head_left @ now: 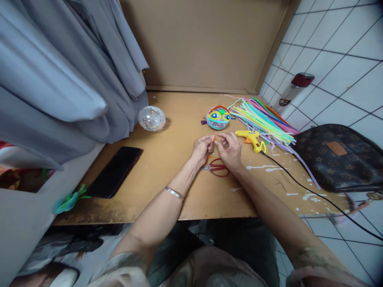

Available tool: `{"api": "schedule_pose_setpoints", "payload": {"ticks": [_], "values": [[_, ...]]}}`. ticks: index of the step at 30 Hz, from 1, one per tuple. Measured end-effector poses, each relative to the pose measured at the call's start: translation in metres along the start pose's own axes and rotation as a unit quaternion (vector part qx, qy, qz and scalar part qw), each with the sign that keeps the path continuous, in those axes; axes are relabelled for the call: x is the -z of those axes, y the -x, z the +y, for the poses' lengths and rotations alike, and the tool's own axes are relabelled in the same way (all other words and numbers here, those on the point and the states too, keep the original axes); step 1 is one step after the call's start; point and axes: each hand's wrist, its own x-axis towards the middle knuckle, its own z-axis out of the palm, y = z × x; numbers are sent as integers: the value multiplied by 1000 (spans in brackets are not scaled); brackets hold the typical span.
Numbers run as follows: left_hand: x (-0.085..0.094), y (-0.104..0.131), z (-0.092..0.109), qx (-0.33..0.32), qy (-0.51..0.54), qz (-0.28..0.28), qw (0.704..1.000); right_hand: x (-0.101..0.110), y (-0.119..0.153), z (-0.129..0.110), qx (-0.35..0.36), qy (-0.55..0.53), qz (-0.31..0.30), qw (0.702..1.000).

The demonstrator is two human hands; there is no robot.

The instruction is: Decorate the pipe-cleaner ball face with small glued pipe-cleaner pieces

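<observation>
Between finger and thumb, my left hand (204, 146) pinches a small orange piece (214, 138), too small to make out exactly. My right hand (230, 148) is close beside it, its fingers bent and apart, with nothing visible in them. Under and between my hands lies a pair of scissors with red handles (220, 167); the blades are partly covered by my left wrist. Just beyond my hands sits a clear ball decorated as a colourful face (219, 117). A yellow glue gun (251, 139) rests right of my right hand.
Pastel pipe cleaners (263, 119) are heaped at the back right, near a brown patterned bag (338, 155) and a bottle with a red lid (295, 91). A clear ball (152, 118) and a black phone (115, 171) are on the left. The glue gun's cord (299, 181) crosses the right side.
</observation>
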Motion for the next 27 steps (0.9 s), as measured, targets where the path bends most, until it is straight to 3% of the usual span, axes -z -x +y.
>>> {"api": "schedule_pose_setpoints", "payload": {"ticks": [15,27], "values": [[1,0,1,25,17,-23,999,0,0,1,16,-2,-3,1000],[1,3,-3,-8,-20,-44,999,-2,2,-4,-15,1,2,1000]]}}
